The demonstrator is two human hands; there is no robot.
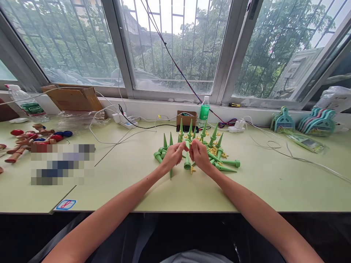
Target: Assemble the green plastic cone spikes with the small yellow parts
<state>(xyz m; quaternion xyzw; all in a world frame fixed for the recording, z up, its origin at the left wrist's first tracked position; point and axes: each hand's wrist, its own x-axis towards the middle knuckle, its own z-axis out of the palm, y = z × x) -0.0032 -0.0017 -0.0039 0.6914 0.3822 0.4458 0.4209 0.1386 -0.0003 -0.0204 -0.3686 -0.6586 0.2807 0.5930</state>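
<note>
My left hand (173,155) is closed around a green plastic watering spike (187,143), held just above the table. Close against it, my right hand (200,155) is pinched on a small yellow valve (191,143), mostly hidden by the fingers, at the side of the spike. Several more green spikes (213,135) stand point-up behind my hands, some with yellow valves fitted. Others lie on their sides, such as a spike (226,168) to the right. A loose yellow valve (193,170) lies in front, and a heap of yellow pieces (214,151) sits beyond my right hand.
Behind the spikes stand a small cardboard box (187,117) and a green-labelled bottle (204,109). White cables (270,144) run across the right side. Wooden toys (20,146) lie at far left, and teal plastic hangers (316,122) stand at far right. A black phone (191,128) lies behind the spikes.
</note>
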